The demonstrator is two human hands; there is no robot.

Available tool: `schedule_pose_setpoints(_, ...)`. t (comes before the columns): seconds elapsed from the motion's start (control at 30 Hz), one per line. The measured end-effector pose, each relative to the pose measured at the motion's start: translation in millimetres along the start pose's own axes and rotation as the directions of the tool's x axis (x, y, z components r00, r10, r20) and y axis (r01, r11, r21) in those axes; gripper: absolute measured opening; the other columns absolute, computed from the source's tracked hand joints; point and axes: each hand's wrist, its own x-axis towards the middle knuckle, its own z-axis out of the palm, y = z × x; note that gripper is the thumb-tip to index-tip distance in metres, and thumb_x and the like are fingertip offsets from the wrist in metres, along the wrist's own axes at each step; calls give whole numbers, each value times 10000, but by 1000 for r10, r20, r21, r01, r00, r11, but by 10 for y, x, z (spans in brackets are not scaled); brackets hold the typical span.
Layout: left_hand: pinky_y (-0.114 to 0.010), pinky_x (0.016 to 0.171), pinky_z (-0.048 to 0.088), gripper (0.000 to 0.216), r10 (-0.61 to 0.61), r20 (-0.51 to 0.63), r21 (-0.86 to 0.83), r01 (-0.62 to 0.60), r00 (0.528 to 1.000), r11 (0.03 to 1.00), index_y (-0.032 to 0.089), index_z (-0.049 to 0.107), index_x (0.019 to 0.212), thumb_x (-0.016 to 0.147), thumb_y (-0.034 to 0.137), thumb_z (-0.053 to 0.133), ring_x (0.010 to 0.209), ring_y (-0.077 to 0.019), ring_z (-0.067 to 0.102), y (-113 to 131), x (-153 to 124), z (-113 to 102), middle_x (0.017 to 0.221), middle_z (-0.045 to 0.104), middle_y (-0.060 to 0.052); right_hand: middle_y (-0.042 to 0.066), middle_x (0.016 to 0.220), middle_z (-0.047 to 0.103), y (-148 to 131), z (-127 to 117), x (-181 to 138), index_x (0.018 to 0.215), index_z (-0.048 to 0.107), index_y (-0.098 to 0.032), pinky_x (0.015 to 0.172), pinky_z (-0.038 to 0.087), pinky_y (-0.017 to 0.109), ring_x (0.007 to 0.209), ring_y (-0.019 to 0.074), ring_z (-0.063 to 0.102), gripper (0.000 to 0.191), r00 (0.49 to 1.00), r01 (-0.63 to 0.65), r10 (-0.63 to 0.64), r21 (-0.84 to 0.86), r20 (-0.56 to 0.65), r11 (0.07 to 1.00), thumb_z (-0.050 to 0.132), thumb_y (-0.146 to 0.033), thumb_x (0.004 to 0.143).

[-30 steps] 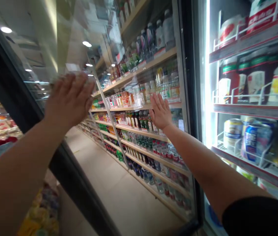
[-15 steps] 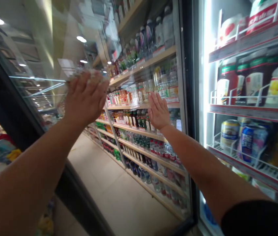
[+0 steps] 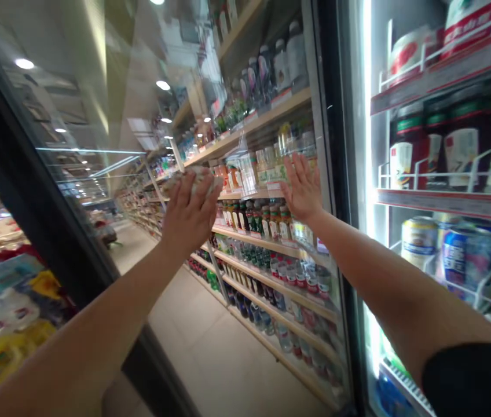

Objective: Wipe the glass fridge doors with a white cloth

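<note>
My left hand (image 3: 190, 215) is stretched out against the glass door (image 3: 98, 87) of an open drinks cooler, its fingers pressing a pale crumpled cloth (image 3: 195, 175) flat onto the pane. My right hand (image 3: 301, 190) lies open, palm on the same glass, close to the door's hinged right edge (image 3: 334, 174). The hands are about a hand's width apart. Both forearms reach forward from the lower corners of the view.
The door's black frame (image 3: 50, 226) runs diagonally at left. Store shelves of bottles (image 3: 271, 272) and an aisle floor (image 3: 211, 347) show through the glass. At right, the lit cooler shelves (image 3: 445, 200) carry cans (image 3: 419, 240) and dark bottles (image 3: 406, 150). Packaged goods (image 3: 6, 324) sit low left.
My left hand with the cloth has slid rightward and down across the glass, closer to the right hand. The right hand has shifted slightly right and up, still flat on the pane.
</note>
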Motion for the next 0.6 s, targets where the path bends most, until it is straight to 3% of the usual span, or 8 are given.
schedule_pose_setpoints(0.13,-512,1249,247,608,309,81,-83,-303,947,949,287,311,1543,960,255,482,1547,-243,131,164,144,85,1614,337,-9,72,1672,241,9,13,-5,1594,243,-209,1237,172,603,1555,277,174,649,999,3,-2,-26,38,1000,124,-520,1037)
schedule_pose_setpoints(0.2,-523,1261,208,592,332,107,-132,-317,937,939,292,291,1546,977,295,453,1545,-235,151,72,368,55,1632,297,9,65,1675,232,-14,-1,-11,1595,239,-214,1240,174,592,1557,271,165,645,998,-5,7,-41,55,999,118,-514,1036)
schedule_pose_setpoints(0.3,-580,1275,69,552,53,42,-151,-46,998,988,307,297,1541,997,353,376,1554,-245,71,-195,757,-6,1658,193,90,47,1678,227,-27,-22,-9,1598,226,-236,1244,176,576,1559,255,164,631,998,-19,23,-58,56,998,135,-506,1035)
schedule_pose_setpoints(0.37,-580,1270,-70,532,-181,-32,-182,172,983,968,331,296,1535,1005,377,321,1551,-231,-32,-271,940,4,1655,108,176,38,1677,229,-20,-24,-2,1596,230,-248,1242,188,573,1558,244,171,625,998,-21,25,-68,54,997,157,-500,1029)
schedule_pose_setpoints(0.43,-572,1257,-120,537,-287,-80,-219,265,955,939,323,282,1538,1005,379,300,1540,-222,-101,-160,1028,71,1655,20,194,41,1674,238,-9,-20,3,1592,245,-245,1238,190,582,1556,245,176,624,998,-17,21,-76,51,997,173,-493,1024)
schedule_pose_setpoints(0.5,-566,1262,-57,538,-218,-59,-231,199,974,952,293,292,1535,1003,370,302,1542,-216,-97,80,1056,164,1672,23,142,51,1672,243,0,-16,4,1592,246,-236,1237,180,584,1557,251,169,622,999,-8,11,-76,46,997,185,-484,1024)
schedule_pose_setpoints(0.6,-500,1274,68,503,53,98,-238,-28,994,971,293,361,1505,1017,381,277,1549,-184,33,316,1101,223,1656,219,78,61,1674,236,7,-16,-2,1597,230,-224,1241,168,576,1559,255,156,623,1000,2,0,-76,30,997,199,-468,1025)
